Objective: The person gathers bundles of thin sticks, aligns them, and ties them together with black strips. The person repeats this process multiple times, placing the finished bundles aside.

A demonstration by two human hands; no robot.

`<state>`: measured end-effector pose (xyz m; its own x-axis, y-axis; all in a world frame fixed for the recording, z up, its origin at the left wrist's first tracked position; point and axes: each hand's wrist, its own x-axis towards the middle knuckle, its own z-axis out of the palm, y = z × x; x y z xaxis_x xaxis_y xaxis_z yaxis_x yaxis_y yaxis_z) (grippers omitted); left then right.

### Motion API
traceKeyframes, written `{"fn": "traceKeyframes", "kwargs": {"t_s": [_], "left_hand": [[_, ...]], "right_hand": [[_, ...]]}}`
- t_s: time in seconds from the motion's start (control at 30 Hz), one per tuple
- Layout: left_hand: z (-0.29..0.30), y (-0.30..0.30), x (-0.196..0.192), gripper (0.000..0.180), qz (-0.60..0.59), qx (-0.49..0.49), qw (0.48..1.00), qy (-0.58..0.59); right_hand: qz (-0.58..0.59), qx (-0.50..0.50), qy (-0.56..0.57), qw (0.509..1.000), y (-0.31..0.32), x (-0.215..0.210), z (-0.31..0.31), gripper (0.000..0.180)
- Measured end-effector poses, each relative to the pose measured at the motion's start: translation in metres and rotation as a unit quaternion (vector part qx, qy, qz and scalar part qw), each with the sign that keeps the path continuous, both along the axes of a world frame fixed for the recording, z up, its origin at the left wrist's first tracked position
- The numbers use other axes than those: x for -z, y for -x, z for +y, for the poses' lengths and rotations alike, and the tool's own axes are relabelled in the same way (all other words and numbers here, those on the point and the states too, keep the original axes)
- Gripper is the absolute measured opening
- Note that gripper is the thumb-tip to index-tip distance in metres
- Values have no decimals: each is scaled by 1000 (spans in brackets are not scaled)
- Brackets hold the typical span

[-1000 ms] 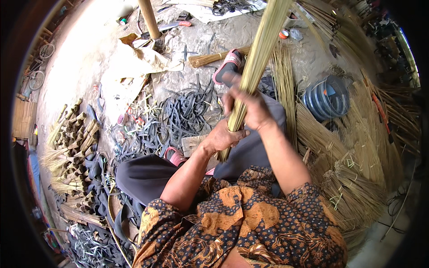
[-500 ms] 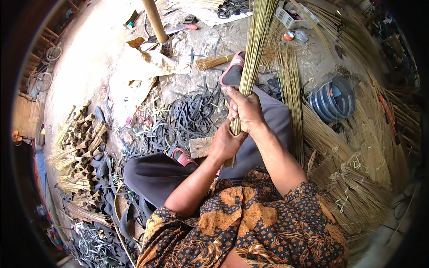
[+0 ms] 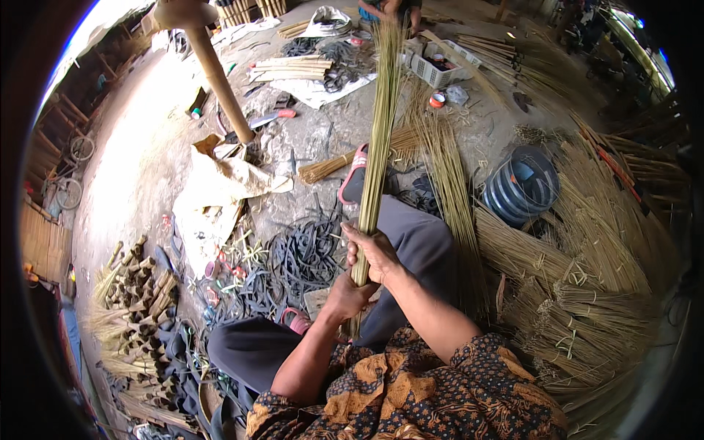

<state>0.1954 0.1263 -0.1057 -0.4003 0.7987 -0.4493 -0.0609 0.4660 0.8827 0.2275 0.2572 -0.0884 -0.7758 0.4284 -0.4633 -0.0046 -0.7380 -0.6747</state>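
A long bundle of thin greenish-brown broom sticks [image 3: 379, 139] stands nearly upright in front of me, its tips fanning out at the top. My left hand [image 3: 347, 295] is wrapped round its lower part, close above the butt ends. Just higher up, my right hand [image 3: 374, 254] also grips the bundle, its thumb lying along the sticks. Behind my hands a wooden block lies partly hidden on the floor. Beside it spreads a heap of black rubber strips [image 3: 312, 253].
Finished-looking bound bundles [image 3: 136, 293] are piled at left. Loose sticks [image 3: 587, 315] and a dark ribbed bucket [image 3: 521, 187] lie right. Ahead are a knife [image 3: 273, 117], a bamboo post [image 3: 220, 81], a white crate [image 3: 434, 70] and another person [image 3: 414, 16].
My view has tilted up, so more of the far floor and another person show. The bundle now leans less to the right. Both hands keep their grip on it.
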Motion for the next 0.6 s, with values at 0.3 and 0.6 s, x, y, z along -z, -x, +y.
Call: {"fn": "traceKeyframes", "kwargs": {"t_s": [0.3,0.6], "left_hand": [[-4,-7,-2,35,158,-48,986,38],[-45,124,-63,13,187,-85,979,-17]], "right_hand": [[-2,65,-52,997,10,6,-14,28],[58,-77,-221,970,48,9,17,57]]}}
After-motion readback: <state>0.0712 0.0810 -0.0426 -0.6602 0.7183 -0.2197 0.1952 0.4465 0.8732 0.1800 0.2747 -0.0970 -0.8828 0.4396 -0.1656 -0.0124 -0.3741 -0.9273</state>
